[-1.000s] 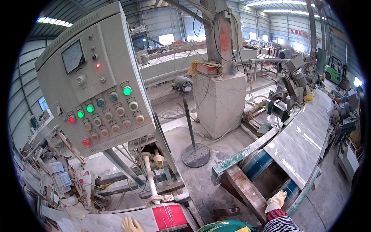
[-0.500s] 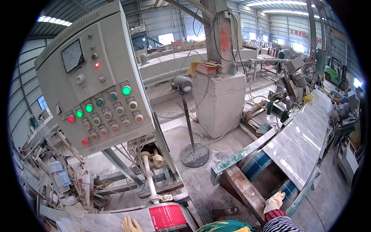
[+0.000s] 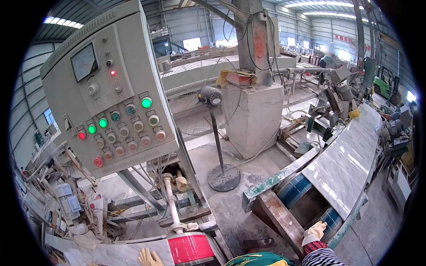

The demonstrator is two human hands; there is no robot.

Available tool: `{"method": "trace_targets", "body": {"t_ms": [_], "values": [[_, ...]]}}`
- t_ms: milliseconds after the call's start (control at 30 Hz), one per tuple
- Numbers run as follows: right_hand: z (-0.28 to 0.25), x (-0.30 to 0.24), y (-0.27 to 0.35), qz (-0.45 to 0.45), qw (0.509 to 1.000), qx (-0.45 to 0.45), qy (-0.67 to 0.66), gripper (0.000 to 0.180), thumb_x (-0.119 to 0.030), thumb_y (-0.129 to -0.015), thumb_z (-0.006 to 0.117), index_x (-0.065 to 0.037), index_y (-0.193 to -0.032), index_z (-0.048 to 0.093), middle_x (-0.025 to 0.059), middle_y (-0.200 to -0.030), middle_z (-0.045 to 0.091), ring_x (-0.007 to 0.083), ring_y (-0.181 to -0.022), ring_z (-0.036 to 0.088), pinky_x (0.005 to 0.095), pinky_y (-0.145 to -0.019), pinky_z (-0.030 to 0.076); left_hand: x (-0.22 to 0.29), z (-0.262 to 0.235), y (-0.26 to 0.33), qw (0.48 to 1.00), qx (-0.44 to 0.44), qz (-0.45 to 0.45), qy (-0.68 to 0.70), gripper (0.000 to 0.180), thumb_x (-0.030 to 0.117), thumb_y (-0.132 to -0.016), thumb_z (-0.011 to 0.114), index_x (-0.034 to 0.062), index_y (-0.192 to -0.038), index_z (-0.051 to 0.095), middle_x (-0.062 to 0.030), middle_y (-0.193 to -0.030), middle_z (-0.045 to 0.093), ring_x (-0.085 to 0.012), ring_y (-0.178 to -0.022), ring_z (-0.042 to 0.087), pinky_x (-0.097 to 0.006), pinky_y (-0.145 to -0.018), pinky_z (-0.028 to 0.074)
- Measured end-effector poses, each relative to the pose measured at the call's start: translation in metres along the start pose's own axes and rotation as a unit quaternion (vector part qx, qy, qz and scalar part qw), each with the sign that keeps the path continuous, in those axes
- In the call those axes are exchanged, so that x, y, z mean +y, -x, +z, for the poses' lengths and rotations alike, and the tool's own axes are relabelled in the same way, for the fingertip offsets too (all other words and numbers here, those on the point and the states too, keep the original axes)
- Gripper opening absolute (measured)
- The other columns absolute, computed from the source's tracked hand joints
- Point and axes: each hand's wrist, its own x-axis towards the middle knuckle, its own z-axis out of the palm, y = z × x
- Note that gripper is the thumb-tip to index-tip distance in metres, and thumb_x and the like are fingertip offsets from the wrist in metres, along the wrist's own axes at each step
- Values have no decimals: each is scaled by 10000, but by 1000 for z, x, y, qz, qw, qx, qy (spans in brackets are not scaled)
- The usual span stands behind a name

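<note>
While the gloved right hand rests on the end of the rusty beam beside the grey stone slab on its rollers, fingers curled loosely on it, the left hand lies by the red block at the bottom edge, gloved fingers spread; control panel looms upper left
</note>
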Motion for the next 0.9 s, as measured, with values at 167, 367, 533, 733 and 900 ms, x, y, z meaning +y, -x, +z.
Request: {"method": "trace_targets", "body": {"t_ms": [167,367,533,733,900], "values": [[-24,-11,24,-4,1000,-28,5,584,-98,-1010,244,106,-1539,103,317,-1614,81,445,-1515,70,464,-1255,68,0,-5,-1,1000,10,8,-7,393,294,-986,549,36,-1260,659,-167,-1331,622,-376,-1295,512,-520,-1135,304],[-10,-13,12,45,994,-24,95,551,-122,-1051,263,-46,-1581,133,218,-1648,94,345,-1523,160,375,-1244,198,-3,1,-2,1000,15,22,-14,369,287,-980,559,38,-1226,675,-167,-1302,639,-353,-1284,528,-516,-1119,322],[-16,-11,23,-11,999,-37,5,614,-125,-1002,264,115,-1537,78,322,-1615,55,451,-1516,19,475,-1253,27,-4,-1,-2,999,9,19,-24,367,297,-981,554,53,-1227,677,-165,-1303,637,-362,-1287,522,-521,-1121,314],[5,-4,5,3,1000,-22,7,632,-124,-998,301,99,-1544,74,324,-1615,43,436,-1520,20,456,-1254,38,-7,2,-1,1000,-4,13,-12,388,315,-983,544,61,-1250,668,-169,-1326,620,-378,-1308,496,-547,-1125,298],[-9,-14,23,23,998,-27,56,589,-103,-1018,283,25,-1566,109,283,-1629,65,393,-1526,75,408,-1257,95,-8,4,-2,1000,-5,6,-12,396,321,-979,545,72,-1263,666,-174,-1336,612,-386,-1310,492,-562,-1129,289]]}}
